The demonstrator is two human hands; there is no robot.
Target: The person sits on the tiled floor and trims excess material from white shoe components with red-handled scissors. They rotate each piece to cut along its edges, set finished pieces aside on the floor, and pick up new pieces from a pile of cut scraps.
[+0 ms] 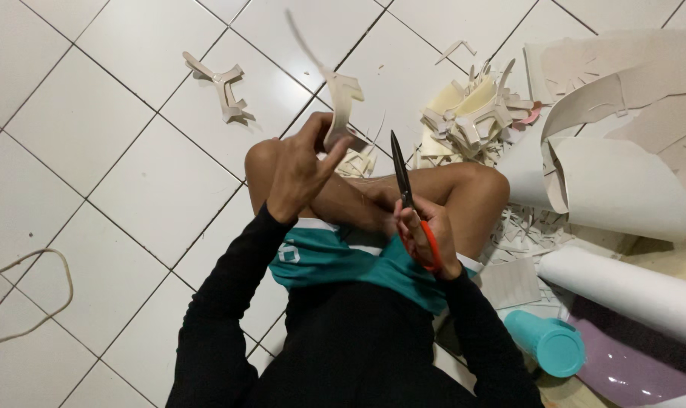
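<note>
I sit cross-legged on a white tiled floor. My left hand pinches a beige cut-out paper shape and holds it up above my knee; a thin strip trails upward from it. My right hand grips orange-handled scissors, blades closed and pointing up, just right of the paper shape and apart from it.
A finished cut-out lies on the tiles at upper left. A pile of cut-outs and scraps sits beyond my right knee. Curled paper sheets, a white roll, a teal cup and a cable lie around.
</note>
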